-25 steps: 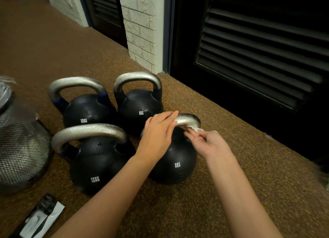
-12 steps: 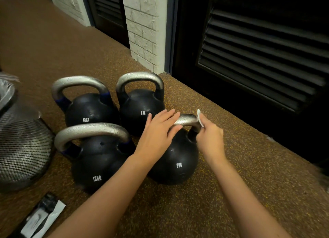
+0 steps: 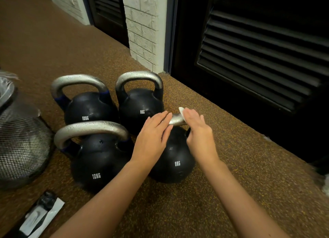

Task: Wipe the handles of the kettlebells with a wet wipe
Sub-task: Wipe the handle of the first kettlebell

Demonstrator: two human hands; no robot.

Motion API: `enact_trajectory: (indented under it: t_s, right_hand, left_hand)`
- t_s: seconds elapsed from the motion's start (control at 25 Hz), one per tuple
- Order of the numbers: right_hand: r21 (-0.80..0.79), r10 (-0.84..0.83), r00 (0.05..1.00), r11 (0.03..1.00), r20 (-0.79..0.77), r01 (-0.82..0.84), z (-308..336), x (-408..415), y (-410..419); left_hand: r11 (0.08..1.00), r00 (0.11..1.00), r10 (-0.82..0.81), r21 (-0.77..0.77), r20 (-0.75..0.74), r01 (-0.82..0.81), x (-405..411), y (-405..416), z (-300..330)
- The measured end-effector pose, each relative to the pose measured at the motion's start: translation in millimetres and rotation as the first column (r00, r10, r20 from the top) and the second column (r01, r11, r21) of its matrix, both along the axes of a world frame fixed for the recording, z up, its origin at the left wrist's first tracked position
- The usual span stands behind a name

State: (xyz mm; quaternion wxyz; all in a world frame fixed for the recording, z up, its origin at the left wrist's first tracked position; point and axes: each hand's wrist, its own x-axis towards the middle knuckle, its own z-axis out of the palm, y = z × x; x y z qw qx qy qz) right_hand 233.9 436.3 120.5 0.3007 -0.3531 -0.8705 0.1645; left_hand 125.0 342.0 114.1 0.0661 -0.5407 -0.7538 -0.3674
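Observation:
Several black kettlebells with silver handles stand on the brown floor. The near right 8KG kettlebell (image 3: 173,159) has its handle (image 3: 175,120) under both hands. My left hand (image 3: 153,136) lies flat on the handle's left part, fingers together. My right hand (image 3: 200,130) presses a white wet wipe (image 3: 182,111) over the handle's right end; only an edge of the wipe shows. Behind stands a second 8KG kettlebell (image 3: 140,102). Two 12KG kettlebells are at the left, one near (image 3: 96,159) and one far (image 3: 85,104).
A wire mesh bin (image 3: 19,141) with a plastic liner stands at the left. A black and white packet (image 3: 41,218) lies on the floor at the lower left. Dark louvred doors (image 3: 258,50) and a white brick pillar (image 3: 142,24) rise behind.
My right hand has turned over the handle's right end, from below it to on top of it, carrying the wipe. My left hand stays on the handle.

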Motion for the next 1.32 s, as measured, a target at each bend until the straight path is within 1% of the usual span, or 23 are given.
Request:
enact_trajectory:
  t_s: [0.08, 0.16, 0.24, 0.32, 0.4, 0.48, 0.56, 0.64, 0.68, 0.76, 0.88, 1.0, 1.08, 1.2, 1.32]
  right_hand:
    - [0.003, 0.0, 1.0, 1.0, -0.017, 0.0, -2, 3, -2]
    - [-0.068, -0.021, 1.0, 0.997, -0.014, 0.02, 3, 7, 8]
    - [-0.16, -0.01, 0.999, 0.987, 0.046, 0.017, 15, 4, 27]
    - [-0.193, 0.05, 0.992, 0.981, 0.112, -0.028, 24, 0, 36]
    - [-0.136, 0.125, 0.987, 0.984, 0.099, -0.111, 23, 4, 33]
    - [-0.089, 0.135, 0.99, 0.987, 0.032, -0.132, 15, 12, 25]
    - [-0.085, 0.052, 0.999, 0.995, -0.014, -0.053, 9, 12, 25]
    - [-0.096, -0.032, 0.999, 0.995, -0.008, 0.031, 6, 6, 26]
    - [-0.082, -0.048, 0.999, 0.996, -0.005, 0.047, 4, 4, 22]
    - [-0.043, -0.011, 1.0, 0.999, -0.011, 0.011, -4, 7, 8]
    - [-0.034, 0.09, 0.995, 0.995, -0.043, -0.092, -24, 25, -8]
    - [-0.068, 0.063, 0.993, 0.995, -0.096, -0.069, -28, 25, -1]
    - [-0.064, 0.048, 0.996, 0.997, -0.075, -0.053, -27, 21, -7]
    - [-0.022, 0.108, 0.994, 0.994, -0.028, -0.109, -37, 30, -19]
    - [-0.016, 0.049, 0.998, 0.999, -0.049, -0.049, -39, 32, -12]
  left_hand:
    - [1.0, 1.0, -0.018, 0.005, 0.011, 0.018, -1, 0, 0]
    - [1.0, 0.999, -0.031, 0.002, 0.039, 0.031, -2, -1, 1]
    - [0.999, 0.997, -0.033, 0.001, 0.067, 0.033, -3, 0, 2]
    - [1.0, 0.997, -0.024, 0.001, 0.075, 0.024, -2, -1, 2]
    - [1.0, 0.998, -0.021, 0.011, 0.065, 0.02, -1, -1, 2]
    - [1.0, 0.998, -0.022, 0.011, 0.064, 0.021, -1, -1, 2]
    - [1.0, 0.998, -0.025, 0.008, 0.066, 0.025, -1, -1, 2]
    - [1.0, 0.997, -0.026, 0.01, 0.079, 0.025, -2, 0, 2]
    - [1.0, 0.996, -0.025, 0.013, 0.089, 0.024, -2, 0, 1]
    - [0.999, 0.995, -0.021, 0.029, 0.102, 0.018, -2, 0, -1]
    - [0.999, 0.995, -0.023, 0.045, 0.101, 0.019, -1, 1, -1]
    - [0.999, 0.993, -0.023, 0.045, 0.112, 0.018, 0, 2, -1]
    - [0.999, 0.993, -0.018, 0.05, 0.113, 0.012, 0, 2, -1]
    - [0.999, 0.995, -0.015, 0.05, 0.103, 0.01, 0, 1, -1]
    - [0.999, 0.994, -0.018, 0.048, 0.111, 0.013, 1, 1, -1]
